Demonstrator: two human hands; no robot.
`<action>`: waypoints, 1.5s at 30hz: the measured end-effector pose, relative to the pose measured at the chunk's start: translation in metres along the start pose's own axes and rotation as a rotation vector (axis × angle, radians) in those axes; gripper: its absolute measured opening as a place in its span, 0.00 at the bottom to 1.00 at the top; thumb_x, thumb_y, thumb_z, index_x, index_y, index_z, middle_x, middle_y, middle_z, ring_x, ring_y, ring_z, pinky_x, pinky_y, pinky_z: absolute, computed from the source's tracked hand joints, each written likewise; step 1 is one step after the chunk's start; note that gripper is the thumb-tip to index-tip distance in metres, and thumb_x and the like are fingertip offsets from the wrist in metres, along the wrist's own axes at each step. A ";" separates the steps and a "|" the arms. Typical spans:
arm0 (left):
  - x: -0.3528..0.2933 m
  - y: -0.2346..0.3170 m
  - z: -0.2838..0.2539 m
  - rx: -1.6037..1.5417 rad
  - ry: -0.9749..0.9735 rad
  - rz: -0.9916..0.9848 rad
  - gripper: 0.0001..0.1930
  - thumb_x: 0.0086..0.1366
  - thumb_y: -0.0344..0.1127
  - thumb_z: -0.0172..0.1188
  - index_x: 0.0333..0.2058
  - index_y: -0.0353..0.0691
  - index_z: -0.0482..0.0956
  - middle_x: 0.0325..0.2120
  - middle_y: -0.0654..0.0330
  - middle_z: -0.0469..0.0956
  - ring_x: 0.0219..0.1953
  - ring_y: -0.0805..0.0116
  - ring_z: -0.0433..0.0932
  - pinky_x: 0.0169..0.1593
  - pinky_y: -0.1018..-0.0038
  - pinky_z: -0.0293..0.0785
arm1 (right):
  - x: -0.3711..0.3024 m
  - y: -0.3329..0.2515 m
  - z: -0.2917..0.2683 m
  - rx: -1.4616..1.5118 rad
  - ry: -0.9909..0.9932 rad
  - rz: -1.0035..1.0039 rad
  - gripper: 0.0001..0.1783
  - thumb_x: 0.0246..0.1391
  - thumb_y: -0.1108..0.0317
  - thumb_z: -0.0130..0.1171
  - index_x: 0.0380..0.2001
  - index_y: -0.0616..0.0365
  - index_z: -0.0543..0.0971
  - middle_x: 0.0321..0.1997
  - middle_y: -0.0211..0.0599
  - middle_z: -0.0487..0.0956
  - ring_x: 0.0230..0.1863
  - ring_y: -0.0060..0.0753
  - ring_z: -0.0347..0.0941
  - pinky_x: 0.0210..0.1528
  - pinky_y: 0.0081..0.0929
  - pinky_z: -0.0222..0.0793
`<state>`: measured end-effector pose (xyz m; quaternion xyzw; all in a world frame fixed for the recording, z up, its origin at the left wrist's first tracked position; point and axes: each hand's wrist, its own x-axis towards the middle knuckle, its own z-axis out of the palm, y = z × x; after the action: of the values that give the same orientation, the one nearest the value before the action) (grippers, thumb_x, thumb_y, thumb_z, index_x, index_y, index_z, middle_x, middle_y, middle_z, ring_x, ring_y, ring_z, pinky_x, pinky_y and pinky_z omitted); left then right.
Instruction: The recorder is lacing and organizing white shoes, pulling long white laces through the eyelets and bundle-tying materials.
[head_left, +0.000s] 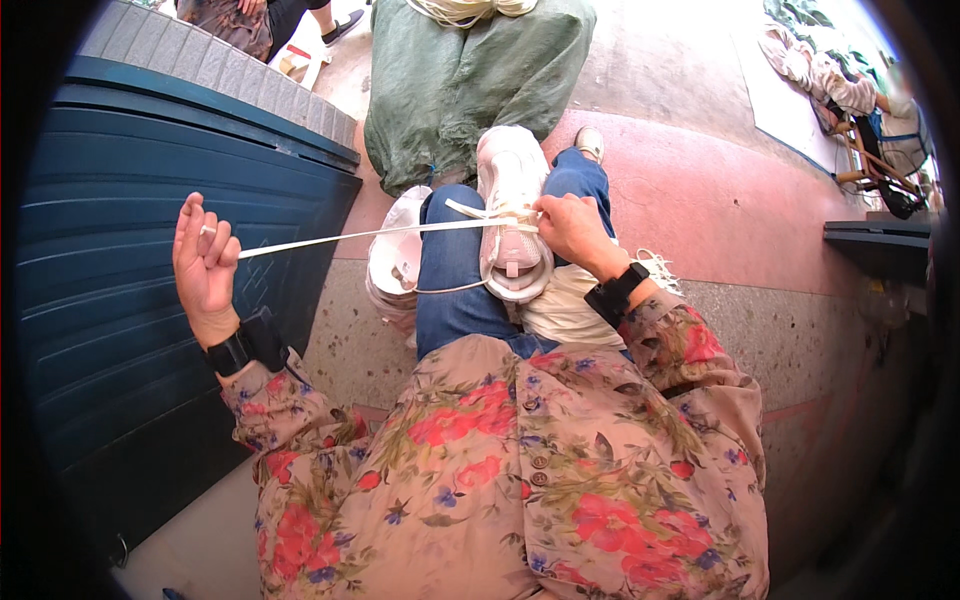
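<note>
A white and pale pink sneaker rests on my lap between my jeans-clad legs, its heel toward me. From its upper, a flat white shoelace stretches taut to the left. My left hand is raised out to the side, fingers curled around the lace's far end. At the sneaker's right edge my right hand pinches near the lacing; what lies between its fingertips is mostly hidden. Another stretch of lace loops loosely off the shoe's left side over my thigh.
A large green sack stands just ahead. White bundled material sits left of my knee, and a bunch of white laces lies beside my right thigh. A dark blue metal door fills the left side. Other people sit farther off.
</note>
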<state>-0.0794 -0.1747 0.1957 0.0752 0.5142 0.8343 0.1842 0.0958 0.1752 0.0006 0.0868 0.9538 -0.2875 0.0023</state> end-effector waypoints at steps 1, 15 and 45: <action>0.007 -0.006 -0.003 -0.005 -0.006 -0.004 0.09 0.62 0.31 0.49 0.41 0.37 0.67 0.12 0.71 0.53 0.13 0.84 0.50 0.15 0.86 0.45 | -0.003 0.003 0.000 -0.004 0.002 0.007 0.10 0.45 0.66 0.48 0.28 0.55 0.77 0.24 0.45 0.76 0.31 0.46 0.72 0.36 0.39 0.60; 0.034 -0.045 -0.019 0.223 0.096 -0.174 0.18 0.61 0.35 0.51 0.47 0.32 0.64 0.16 0.72 0.58 0.16 0.86 0.54 0.17 0.87 0.50 | -0.024 0.010 -0.007 0.080 -0.143 0.001 0.14 0.47 0.57 0.51 0.24 0.56 0.78 0.24 0.43 0.76 0.31 0.43 0.72 0.36 0.36 0.56; 0.051 -0.238 0.117 0.801 -0.449 -0.642 0.11 0.53 0.31 0.54 0.34 0.32 0.70 0.20 0.60 0.73 0.16 0.79 0.63 0.18 0.82 0.58 | -0.028 0.014 -0.003 0.208 -0.139 0.076 0.15 0.47 0.56 0.49 0.24 0.55 0.78 0.19 0.39 0.75 0.28 0.43 0.72 0.32 0.37 0.58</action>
<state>-0.0352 0.0383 0.0355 0.1547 0.7363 0.4391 0.4911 0.1258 0.1832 -0.0029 0.1027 0.9123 -0.3900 0.0704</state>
